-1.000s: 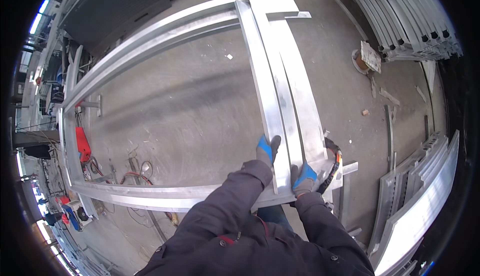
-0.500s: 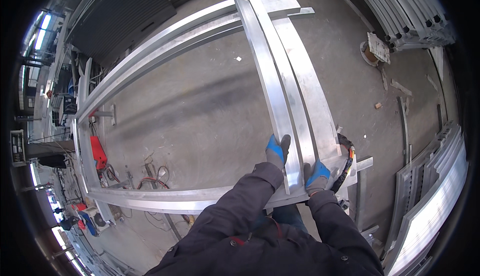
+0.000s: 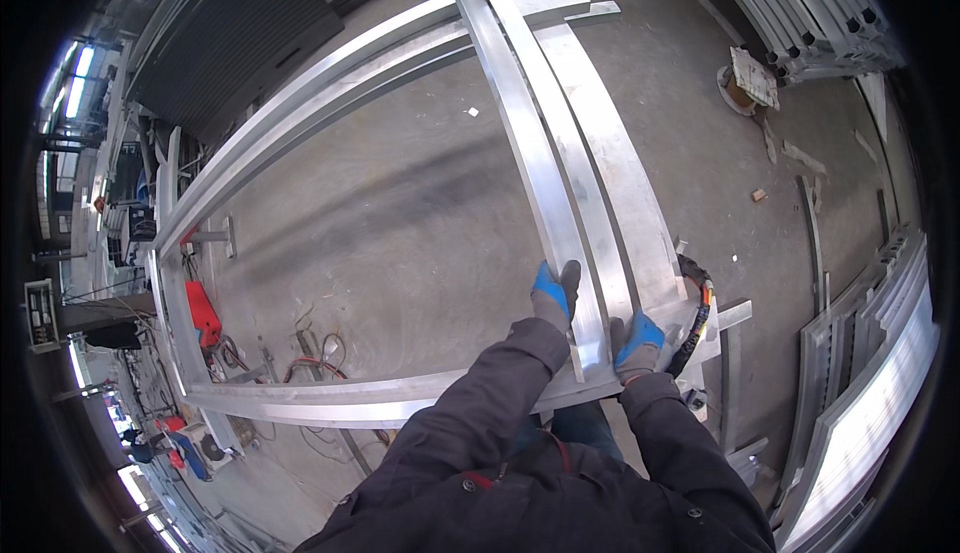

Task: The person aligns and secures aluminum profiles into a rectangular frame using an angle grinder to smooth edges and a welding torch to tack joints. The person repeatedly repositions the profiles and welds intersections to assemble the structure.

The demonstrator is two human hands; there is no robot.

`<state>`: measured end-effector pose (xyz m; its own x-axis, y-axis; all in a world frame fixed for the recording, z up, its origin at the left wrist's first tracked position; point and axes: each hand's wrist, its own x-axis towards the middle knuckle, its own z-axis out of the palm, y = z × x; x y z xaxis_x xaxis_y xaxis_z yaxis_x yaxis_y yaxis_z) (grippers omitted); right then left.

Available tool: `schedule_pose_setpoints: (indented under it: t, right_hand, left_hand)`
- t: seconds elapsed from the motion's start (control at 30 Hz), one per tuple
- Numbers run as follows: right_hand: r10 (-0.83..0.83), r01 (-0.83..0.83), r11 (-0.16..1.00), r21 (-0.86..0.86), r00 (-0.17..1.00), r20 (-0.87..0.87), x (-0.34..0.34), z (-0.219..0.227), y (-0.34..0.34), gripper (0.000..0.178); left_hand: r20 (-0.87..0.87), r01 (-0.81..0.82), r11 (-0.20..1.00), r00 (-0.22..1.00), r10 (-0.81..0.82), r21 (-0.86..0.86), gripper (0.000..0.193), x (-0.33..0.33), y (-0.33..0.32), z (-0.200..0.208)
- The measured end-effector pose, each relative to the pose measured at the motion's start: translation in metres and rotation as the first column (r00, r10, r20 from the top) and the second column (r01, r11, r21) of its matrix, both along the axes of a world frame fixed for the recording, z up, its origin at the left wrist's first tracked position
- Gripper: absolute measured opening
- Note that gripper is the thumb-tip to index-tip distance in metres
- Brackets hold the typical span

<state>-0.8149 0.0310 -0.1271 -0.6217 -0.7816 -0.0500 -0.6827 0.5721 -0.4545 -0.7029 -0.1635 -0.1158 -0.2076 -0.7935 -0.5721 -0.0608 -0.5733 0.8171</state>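
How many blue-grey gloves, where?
2: one blue-grey glove on the left hand, touching a long silver metal bar; one on the right hand, right of that bar.

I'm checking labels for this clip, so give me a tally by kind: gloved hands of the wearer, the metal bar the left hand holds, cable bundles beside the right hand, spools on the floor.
Gloved hands: 2 (left hand, right hand)
Held metal bar: 1
Cable bundle: 1
Spool: 1
Total: 5
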Motion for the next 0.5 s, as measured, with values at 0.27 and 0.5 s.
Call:
schedule_pose_setpoints:
  t: [0.27,0.5]
  right_hand:
    - [0.013,-0.014,0.999,-0.031,0.999,-0.041,0.002,0.011,-0.006,0.042]
    - [0.0,-0.007,0.995,0.097,0.997,0.072,-0.003,0.011,0.005,0.047]
  left_hand:
    - [-0.099,-0.133,0.988,0.985,0.141,0.082,0.028,-0.005,0.001,-0.002]
    - [0.271,0.134,0.933,0.962,-0.042,-0.334,0.057,0.0,0.001,-0.03]
